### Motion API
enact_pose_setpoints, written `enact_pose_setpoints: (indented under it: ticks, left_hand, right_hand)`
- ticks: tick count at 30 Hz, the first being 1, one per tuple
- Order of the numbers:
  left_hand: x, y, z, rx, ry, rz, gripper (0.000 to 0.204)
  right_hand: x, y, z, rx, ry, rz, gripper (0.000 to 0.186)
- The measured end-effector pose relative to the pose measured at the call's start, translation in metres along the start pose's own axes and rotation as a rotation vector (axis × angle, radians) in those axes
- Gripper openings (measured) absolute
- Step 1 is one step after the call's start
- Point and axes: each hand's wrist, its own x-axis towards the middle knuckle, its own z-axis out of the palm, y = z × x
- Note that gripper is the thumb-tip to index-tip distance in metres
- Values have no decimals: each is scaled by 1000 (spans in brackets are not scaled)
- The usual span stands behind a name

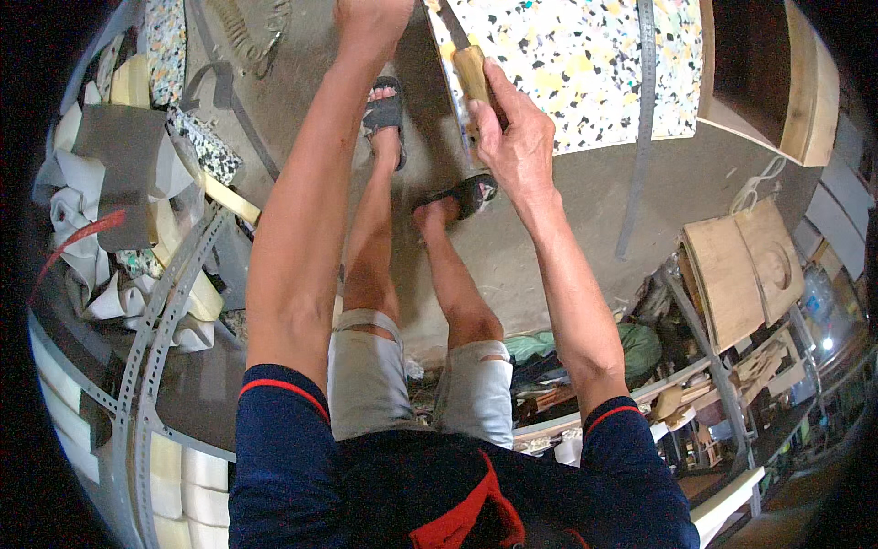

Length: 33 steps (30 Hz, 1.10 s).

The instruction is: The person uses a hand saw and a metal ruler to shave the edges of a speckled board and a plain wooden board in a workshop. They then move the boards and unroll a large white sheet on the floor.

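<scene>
Right hand [519, 137] grips knife [472, 75] at left edge of foam [567, 78], seemingly trimming; next calls for steady strokes. Left hand [377, 13], left of foam: cannot tell its grip.

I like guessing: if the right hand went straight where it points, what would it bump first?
The right hand, holding a wooden-handled tool, would probably meet the speckled foam first, near its left edge. Depth is unclear, so it might pass just above.
</scene>
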Motion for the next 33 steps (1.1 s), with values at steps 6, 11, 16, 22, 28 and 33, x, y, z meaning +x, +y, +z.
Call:
enact_pose_setpoints:
  ticks: [6, 11, 16, 22, 28, 33]
  left_hand:
    - [1, -8, 2, -91, 32, -28, 20]
    - [-2, -16, -1, -209, 3, -62, 18]
    - [-7, -26, -2, -209, 47, -52, 16]
    - [-60, -32, -9, 78, -95, -128, 24]
    - [-103, -26, 5, 95, -115, -201, 26]
    - [-113, -22, 8, 105, -104, -226, 26]
  right_hand:
    - [-48, 5, -21, -19, -17, 6, 50]
    - [-61, 2, -27, -8, -43, 69, 49]
    - [-34, 10, -8, -71, -56, 27, 50]
    - [-85, 9, -37, -75, -65, 56, 52]
    - [-75, 15, -28, -80, -47, 21, 51]
    - [-62, 22, -13, -62, -26, -48, 51]
